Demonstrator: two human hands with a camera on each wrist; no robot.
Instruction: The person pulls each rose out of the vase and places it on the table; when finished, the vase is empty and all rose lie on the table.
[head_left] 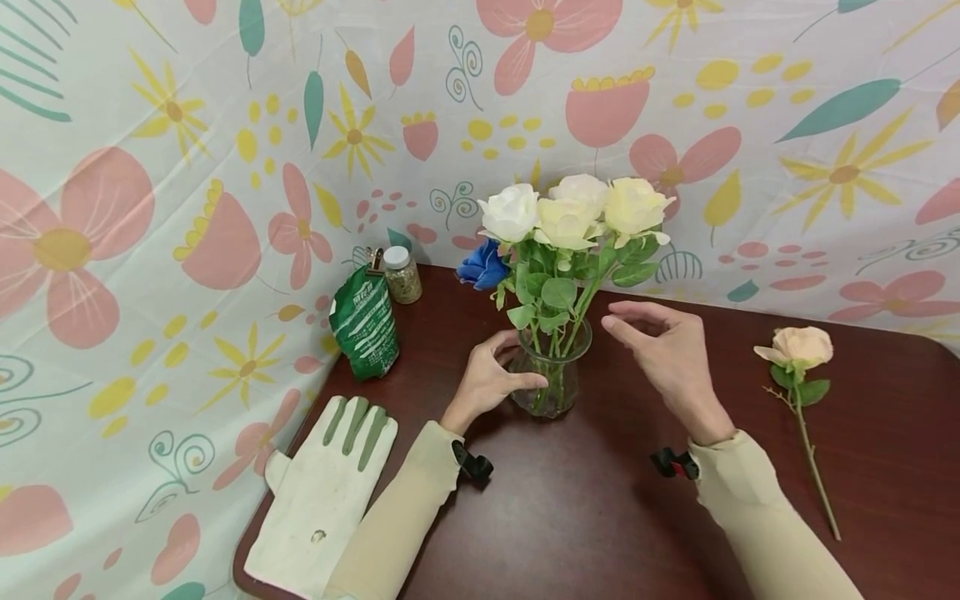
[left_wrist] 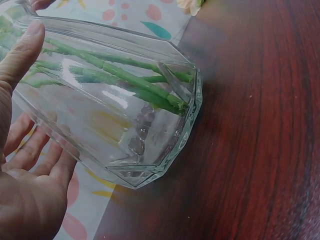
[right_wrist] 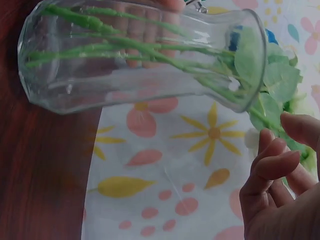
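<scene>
You have room between your right hand and the peach rose; leftward, the glass vase blocks your way.

1. Left hand holds a faceted glass vase — thumb one side, fingers opposite.
2. Green stems inside — ends near the base.
3. Reddish-brown surface beside; patterned cloth behind; peach petals at the top edge.

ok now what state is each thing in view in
glass vase: upright, holding stems
white roses: blooms open, in vase
pale yellow roses: blooms open, in vase
blue rose: leaning outward
peach rose: lying outside the vase
jar: upright, lid on
green pouch: standing, sealing unclear
white glove: flat, unworn
left hand: fingers holding the vase
right hand: holding nothing
</scene>
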